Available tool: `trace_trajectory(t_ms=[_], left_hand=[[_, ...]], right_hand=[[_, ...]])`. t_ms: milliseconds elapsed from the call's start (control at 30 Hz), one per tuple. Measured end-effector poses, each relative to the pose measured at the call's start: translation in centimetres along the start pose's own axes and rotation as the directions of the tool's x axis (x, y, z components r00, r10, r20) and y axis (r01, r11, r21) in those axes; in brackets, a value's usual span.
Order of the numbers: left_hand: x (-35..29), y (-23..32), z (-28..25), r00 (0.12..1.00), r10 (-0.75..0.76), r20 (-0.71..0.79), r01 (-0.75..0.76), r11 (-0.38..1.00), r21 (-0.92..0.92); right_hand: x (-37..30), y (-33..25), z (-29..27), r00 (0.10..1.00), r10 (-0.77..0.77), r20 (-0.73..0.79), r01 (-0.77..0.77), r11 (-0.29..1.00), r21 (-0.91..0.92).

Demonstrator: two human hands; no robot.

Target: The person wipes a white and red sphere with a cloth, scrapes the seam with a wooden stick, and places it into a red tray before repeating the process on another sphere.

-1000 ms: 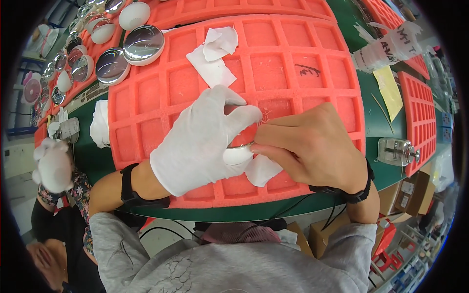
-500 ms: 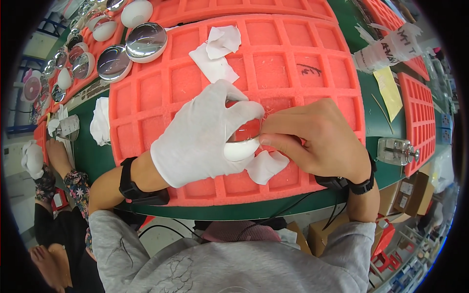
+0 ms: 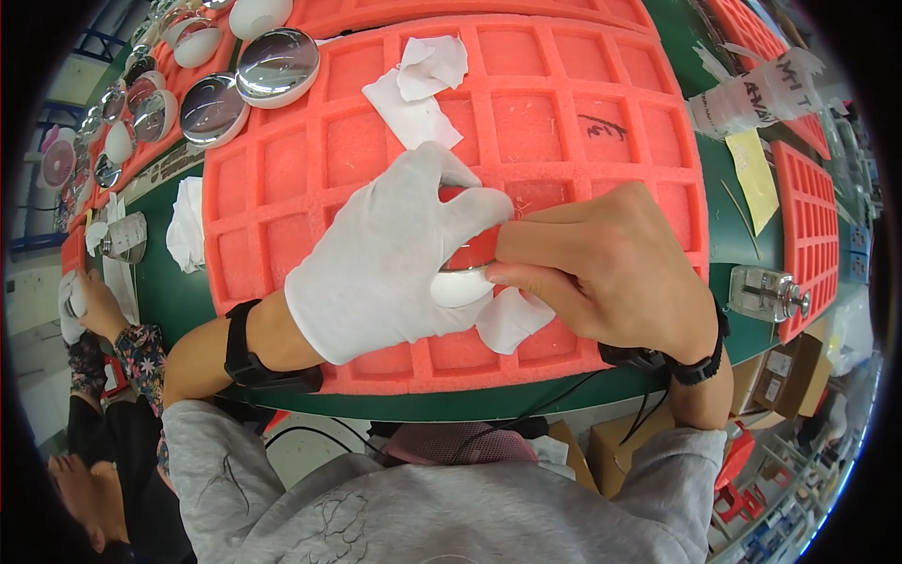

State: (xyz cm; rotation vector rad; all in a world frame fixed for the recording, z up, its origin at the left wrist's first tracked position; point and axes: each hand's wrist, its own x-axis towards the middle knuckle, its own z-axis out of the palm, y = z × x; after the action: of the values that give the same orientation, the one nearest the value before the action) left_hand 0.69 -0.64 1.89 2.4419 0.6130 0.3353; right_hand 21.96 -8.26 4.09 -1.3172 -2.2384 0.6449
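Observation:
My left hand (image 3: 381,258), in a white glove, is closed round a glossy round lens with a white side (image 3: 462,287), holding it tilted over the pink foam tray (image 3: 272,179). The lens's shiny face reflects red, and my gloved fingers cover part of it. My bare right hand (image 3: 601,268) has thumb and fingers pinched together at the lens's right edge. Whatever lies between those fingertips is hidden. Just below them a white wipe (image 3: 512,320) rests on the tray. Two more crumpled white wipes (image 3: 413,103) lie farther up the tray.
Large shiny lenses (image 3: 278,68) stand at the upper left, with several smaller ones beyond. A folded white cloth (image 3: 188,226) lies left of the tray. On the right are a clear pump bottle (image 3: 766,293), a yellow paper (image 3: 754,179) and thin sticks (image 3: 742,218). A co-worker's arm (image 3: 103,305) shows at far left.
Both my hands stay at the lens, and my right fingertips have shifted slightly along its edge. At the far left, the co-worker's hands have come together and the co-worker leans in more.

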Motion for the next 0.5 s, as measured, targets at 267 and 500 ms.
trace_trajectory(t_ms=[267,500], left_hand=[[0.0,-0.6,-0.1,0.998,0.059,0.007,-0.058,0.998,-0.019],[-0.1,-0.2,-0.2,0.999,0.012,0.03,-0.011,1.0,-0.022]], right_hand=[[0.3,0.6,0.4,1.0,-0.017,-0.022,0.019,0.997,0.08],[-0.2,1.4,0.4,0.999,-0.014,-0.049,0.022,0.986,0.165]])
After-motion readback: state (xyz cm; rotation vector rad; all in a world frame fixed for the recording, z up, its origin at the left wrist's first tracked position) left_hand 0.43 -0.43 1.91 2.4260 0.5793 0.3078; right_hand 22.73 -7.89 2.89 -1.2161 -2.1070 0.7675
